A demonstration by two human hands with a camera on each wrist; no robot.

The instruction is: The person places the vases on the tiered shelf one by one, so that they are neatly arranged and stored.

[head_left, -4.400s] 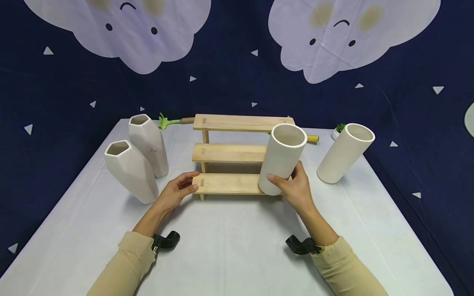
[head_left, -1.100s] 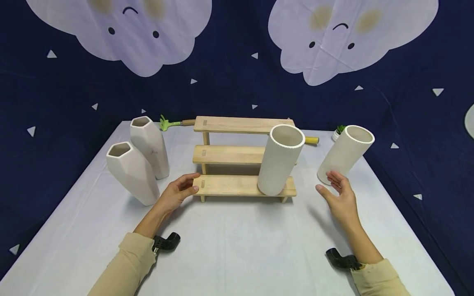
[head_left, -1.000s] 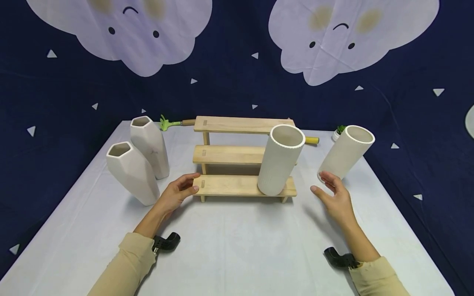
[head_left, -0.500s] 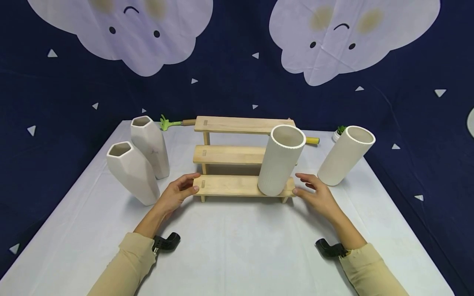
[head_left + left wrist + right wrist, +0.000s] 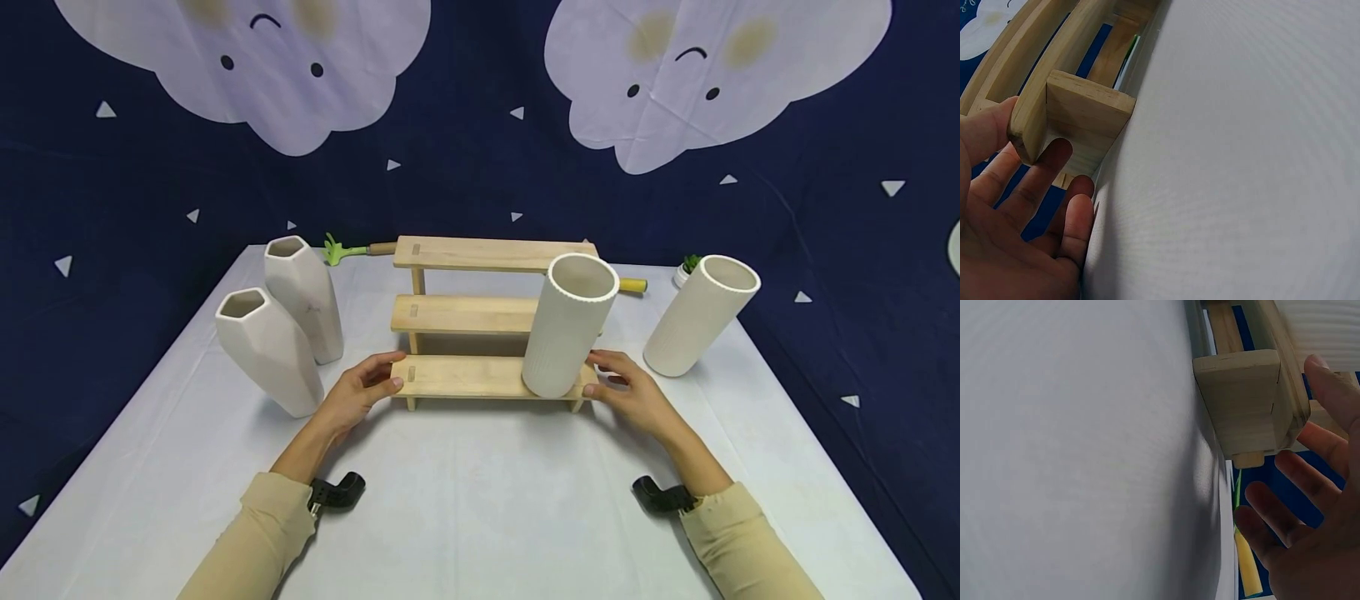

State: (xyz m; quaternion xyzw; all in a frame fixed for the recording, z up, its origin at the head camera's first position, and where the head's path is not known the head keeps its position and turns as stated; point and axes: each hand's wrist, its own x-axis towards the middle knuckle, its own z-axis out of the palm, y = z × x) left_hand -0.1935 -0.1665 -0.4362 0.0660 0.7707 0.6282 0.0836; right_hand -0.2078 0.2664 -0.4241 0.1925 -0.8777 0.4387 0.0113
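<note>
A three-tier wooden plant stand point(image 5: 465, 375) stands mid-table. On the right part of its lowest board rests a white ribbed cylindrical vase point(image 5: 564, 333). My left hand point(image 5: 356, 398) pinches the left end of that board, thumb at the front and a finger behind, as the left wrist view shows, while its other fingers point(image 5: 1075, 225) spread loosely below. At the opposite end is my right hand point(image 5: 636, 402), its thumb and forefinger spread around the board's corner. In the right wrist view a small gap shows between its thumb point(image 5: 1329, 384) and the wood point(image 5: 1241, 400).
Two faceted white vases point(image 5: 270, 354) point(image 5: 303, 296) stand at the left, and another cylindrical vase point(image 5: 697, 321) at the right. Behind lie a green hand rake point(image 5: 333, 249) and a yellow handle point(image 5: 633, 285). A small potted plant point(image 5: 686, 268) sits at the back right.
My right hand let go of the cylindrical vase on the lowest board, went right towards the other cylindrical vase, then came back left to the stand's right end. My left hand stays put.
</note>
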